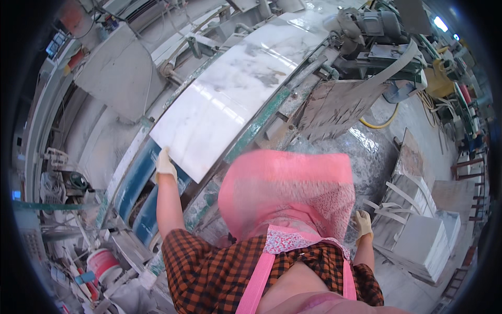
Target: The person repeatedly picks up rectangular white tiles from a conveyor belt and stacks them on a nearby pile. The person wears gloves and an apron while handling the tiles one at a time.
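Two hands, both yours, both in pale gloves: your left hand [166, 166] is at the near left corner of one white stone slab [225, 104], its fingers touching the edge, though you cannot tell from here whether they grip it. Your right hand [363, 226] is down on the right, beside a strapped stack of stone [421, 240], its fingers loosely bent and released. The single slab, polished and glossy with grey veining, lies on a long machine bed [280, 99] with worn green edges, stretching from near left to far right. Two blue belts [137, 175] show at its near end. One grey motor [380, 23] sits far right, one yellow hose [380, 125] curves over the wet, shiny grey floor [361, 157], and one grey stone panel [120, 76] leans far left. One pink-and-white bucket [104, 266] stands near left in a dusty, crowded workshop. Your pink apron [287, 178] flares out, blurred, over the middle.
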The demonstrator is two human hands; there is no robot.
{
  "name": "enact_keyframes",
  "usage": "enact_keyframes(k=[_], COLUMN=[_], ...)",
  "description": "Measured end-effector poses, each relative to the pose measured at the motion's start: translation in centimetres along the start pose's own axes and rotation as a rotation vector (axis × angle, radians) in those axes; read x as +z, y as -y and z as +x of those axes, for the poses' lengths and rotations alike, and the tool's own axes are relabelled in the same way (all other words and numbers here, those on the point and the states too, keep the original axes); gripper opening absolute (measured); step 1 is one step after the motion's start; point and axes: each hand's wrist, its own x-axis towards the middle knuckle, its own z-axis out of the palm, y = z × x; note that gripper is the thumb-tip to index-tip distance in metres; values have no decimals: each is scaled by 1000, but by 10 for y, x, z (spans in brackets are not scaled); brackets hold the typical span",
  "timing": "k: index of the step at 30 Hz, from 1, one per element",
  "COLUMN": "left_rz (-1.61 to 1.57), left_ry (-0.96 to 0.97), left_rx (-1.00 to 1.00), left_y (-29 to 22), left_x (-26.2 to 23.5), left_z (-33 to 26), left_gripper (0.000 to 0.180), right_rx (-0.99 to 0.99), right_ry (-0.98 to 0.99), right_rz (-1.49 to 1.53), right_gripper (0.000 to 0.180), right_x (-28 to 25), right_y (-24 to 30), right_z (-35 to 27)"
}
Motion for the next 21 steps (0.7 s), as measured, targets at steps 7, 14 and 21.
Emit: enact_keyframes(k=[7,14,21], left_rz=[-430,-216,-305], left_ry=[556,447,344], left_rx=[-73,-32,78], left_y=[-100,-156,-173], left_x=[12,57,39], left_z=[1,2,-45], left_gripper=[71,55,51], right_rx=[-89,-114,-182], right_ry=[-25,-108,121], right_rz=[-90,-214,-45], right_gripper=[27,33,43], right_x=[-1,7,39], right_y=[18,70,155], right_z=[15,12,67])
